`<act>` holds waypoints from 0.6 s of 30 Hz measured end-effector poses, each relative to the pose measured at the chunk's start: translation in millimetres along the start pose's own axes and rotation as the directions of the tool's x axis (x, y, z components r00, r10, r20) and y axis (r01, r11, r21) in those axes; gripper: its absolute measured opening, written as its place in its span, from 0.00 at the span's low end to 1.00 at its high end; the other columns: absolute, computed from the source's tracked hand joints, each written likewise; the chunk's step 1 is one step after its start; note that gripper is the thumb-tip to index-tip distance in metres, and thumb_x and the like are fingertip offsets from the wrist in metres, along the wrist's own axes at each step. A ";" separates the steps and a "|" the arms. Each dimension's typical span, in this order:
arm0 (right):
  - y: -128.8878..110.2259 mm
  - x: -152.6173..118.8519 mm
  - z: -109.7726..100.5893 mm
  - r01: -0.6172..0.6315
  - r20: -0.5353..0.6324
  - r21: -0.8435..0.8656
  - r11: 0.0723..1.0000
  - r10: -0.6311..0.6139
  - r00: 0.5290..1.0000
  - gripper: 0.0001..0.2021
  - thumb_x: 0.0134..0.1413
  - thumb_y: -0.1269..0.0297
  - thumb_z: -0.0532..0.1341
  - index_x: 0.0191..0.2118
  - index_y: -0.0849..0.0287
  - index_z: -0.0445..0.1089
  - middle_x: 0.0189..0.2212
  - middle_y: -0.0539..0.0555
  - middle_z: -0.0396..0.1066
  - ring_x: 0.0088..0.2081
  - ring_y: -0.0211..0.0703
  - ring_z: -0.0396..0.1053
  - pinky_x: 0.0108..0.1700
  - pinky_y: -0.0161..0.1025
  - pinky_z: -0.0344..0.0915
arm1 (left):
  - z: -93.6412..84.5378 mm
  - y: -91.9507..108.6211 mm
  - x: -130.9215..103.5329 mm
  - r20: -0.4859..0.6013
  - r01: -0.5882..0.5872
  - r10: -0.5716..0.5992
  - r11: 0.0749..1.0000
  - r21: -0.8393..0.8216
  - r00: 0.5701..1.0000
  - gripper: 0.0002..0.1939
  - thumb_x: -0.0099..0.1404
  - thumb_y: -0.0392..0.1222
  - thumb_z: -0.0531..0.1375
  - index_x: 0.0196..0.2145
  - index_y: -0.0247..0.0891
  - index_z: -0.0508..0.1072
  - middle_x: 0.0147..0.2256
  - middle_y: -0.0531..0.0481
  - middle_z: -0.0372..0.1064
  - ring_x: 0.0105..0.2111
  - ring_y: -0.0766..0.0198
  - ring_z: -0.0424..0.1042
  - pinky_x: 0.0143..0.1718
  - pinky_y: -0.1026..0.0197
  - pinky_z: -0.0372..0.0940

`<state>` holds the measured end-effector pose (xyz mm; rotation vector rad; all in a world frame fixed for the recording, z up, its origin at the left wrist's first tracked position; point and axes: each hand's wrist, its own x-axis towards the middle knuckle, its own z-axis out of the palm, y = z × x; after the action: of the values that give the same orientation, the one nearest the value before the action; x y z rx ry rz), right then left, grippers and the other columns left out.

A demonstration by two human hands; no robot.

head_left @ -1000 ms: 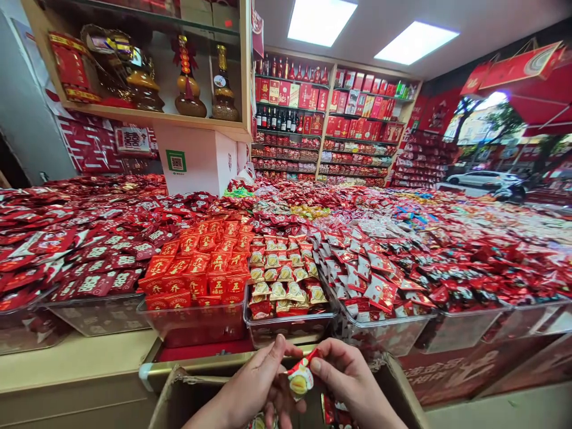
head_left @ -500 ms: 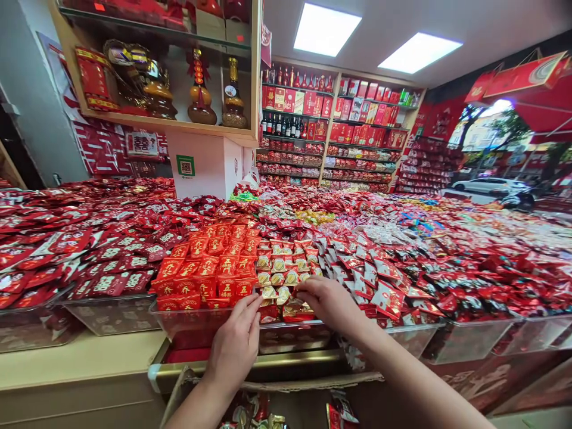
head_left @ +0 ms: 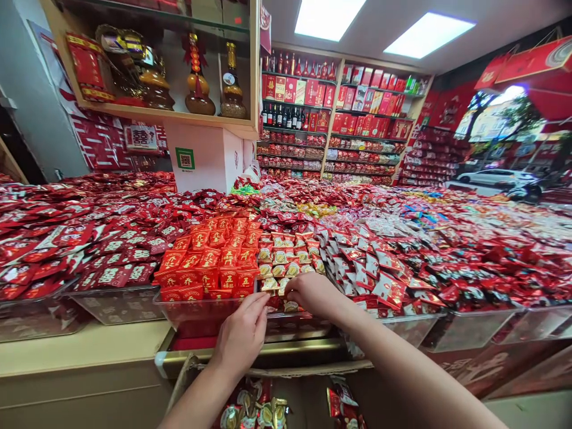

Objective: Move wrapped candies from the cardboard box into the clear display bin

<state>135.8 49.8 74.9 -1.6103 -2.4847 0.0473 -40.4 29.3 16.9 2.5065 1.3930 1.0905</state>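
Reaching with both hands into rows of fruit-printed wrapped sweets (head_left: 290, 256), stacked in a clear plastic bin (head_left: 292, 326) at near centre. With the right hand (head_left: 315, 292) half curled, fingertips down among the nearest rows; cannot tell whether gripping a sweet. With the left hand (head_left: 243, 326) loosely extended, fingertips at the bin's near left corner; cannot tell whether pinching anything. Flanked on the left by red packets with gold characters (head_left: 208, 262), on the right by red-and-white packets (head_left: 375, 277). Below, nearest, beside an open cardboard box (head_left: 313, 373) with more sweets inside. Backed at the far side by bottle-and-box shelving (head_left: 333, 128).
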 end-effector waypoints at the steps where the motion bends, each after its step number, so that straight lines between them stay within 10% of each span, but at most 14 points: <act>1: 0.3 1.8 3.3 -0.003 -0.001 0.006 1.000 0.003 1.000 0.10 0.49 0.64 0.55 0.34 0.56 0.72 0.31 0.56 0.74 0.34 0.46 0.70 0.32 0.35 0.58 | 0.7 -0.5 0.1 0.003 -0.005 0.005 1.000 -0.004 1.000 0.16 0.63 0.36 0.47 0.45 0.36 0.68 0.45 0.46 0.68 0.44 0.61 0.68 0.46 0.58 0.65; 18: 10.7 -1.8 8.6 0.057 0.001 0.217 0.975 -0.059 0.998 0.11 0.42 0.69 0.59 0.36 0.60 0.71 0.31 0.55 0.74 0.32 0.41 0.68 0.32 0.32 0.59 | 4.8 1.2 3.3 0.031 -0.047 0.047 0.999 0.011 0.998 0.16 0.64 0.38 0.47 0.47 0.36 0.66 0.48 0.45 0.65 0.47 0.62 0.66 0.49 0.58 0.62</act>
<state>144.7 53.2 64.8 -1.4511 -2.4328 0.3060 -35.5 32.4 15.6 2.5656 1.3435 1.0501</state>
